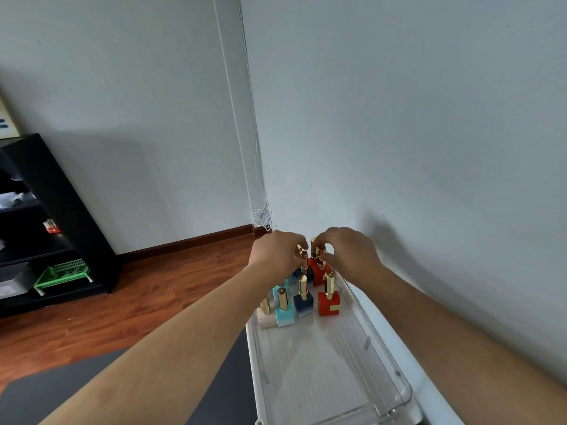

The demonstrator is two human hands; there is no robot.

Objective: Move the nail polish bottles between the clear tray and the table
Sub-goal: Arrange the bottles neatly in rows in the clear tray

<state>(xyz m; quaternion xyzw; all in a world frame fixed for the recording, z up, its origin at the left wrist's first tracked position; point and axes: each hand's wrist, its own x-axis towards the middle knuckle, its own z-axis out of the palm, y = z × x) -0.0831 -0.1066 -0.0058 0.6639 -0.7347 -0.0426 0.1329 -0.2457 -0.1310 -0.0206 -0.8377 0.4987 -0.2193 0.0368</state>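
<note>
- Black shelf (pixel 58 216) stands at the left against the wall (pixel 399 118).
- Green basket (pixel 63 273) sits on a lower level of the shelf, with a grey bin (pixel 13 280) just beside it on the left.
- A small red item (pixel 51 227) lies on a middle level; too small to identify.
- Wood floor (pixel 138 289) meets a brown skirting (pixel 190 242).
- White cords (pixel 262 216) hang coiled in the room corner.
- Dark mat (pixel 61 375) covers the near floor.

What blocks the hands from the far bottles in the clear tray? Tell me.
Nothing visible. The left hand and right hand are already at the gold caps of the far bottles; the nearer bottles stand below the wrists.
</note>
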